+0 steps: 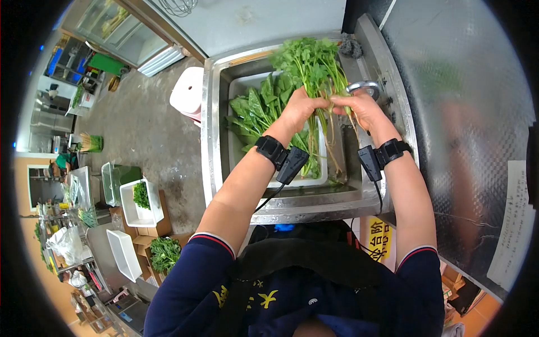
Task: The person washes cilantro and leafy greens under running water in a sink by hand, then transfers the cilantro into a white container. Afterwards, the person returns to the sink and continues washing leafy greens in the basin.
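Note:
Over a metal sink (368, 203), my left hand (302, 108) is closed around the stems of a leafy green bunch (309, 59). Close by on the right, my right hand (362, 106) pinches thin stems with pale roots from the same bunch. The leaves point away from me and the roots hang down between my hands. Below, a white basin (236, 87) in the sink holds broad-leaf greens (255, 109), partly hidden by my left hand and forearm. A round metal faucet part (364, 87) is right beside my right hand.
A dark scrubber (351, 46) rests at the sink's back right corner. Metal surface (477, 146) lies to the right. Left on the floor are a white-lidded bin (187, 91) and a white crate (130, 210) with greens. A wire whisk (178, 5) lies at the top.

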Tool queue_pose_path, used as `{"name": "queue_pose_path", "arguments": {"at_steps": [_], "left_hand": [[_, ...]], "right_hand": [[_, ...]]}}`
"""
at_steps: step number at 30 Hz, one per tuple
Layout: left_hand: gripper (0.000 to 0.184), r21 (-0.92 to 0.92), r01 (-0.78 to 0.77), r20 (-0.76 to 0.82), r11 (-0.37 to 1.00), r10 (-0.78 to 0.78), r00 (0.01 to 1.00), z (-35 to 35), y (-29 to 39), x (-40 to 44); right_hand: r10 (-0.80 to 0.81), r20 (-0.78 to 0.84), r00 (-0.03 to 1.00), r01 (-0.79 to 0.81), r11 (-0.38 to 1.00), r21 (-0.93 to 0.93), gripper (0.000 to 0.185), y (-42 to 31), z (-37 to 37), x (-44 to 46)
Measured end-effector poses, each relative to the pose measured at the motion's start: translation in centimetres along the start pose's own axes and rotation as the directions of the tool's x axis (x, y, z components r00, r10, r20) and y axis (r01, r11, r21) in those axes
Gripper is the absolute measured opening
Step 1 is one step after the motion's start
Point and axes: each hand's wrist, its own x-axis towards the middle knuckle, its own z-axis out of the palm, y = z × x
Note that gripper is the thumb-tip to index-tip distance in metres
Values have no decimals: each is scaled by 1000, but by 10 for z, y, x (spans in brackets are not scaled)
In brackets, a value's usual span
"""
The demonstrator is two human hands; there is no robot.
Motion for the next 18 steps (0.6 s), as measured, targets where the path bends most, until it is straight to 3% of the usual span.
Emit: {"name": "queue_pose_path", "arguments": {"at_steps": [8, 18], "left_hand": [[24, -85, 52, -157, 995, -65, 985, -4, 2, -2], [27, -50, 69, -167, 996, -77, 983, -2, 3, 3]], "right_hand": [[-83, -37, 996, 83, 997, -1, 36, 6, -3, 6], [-122, -8, 992, 122, 991, -57, 34, 6, 3, 9]]}}
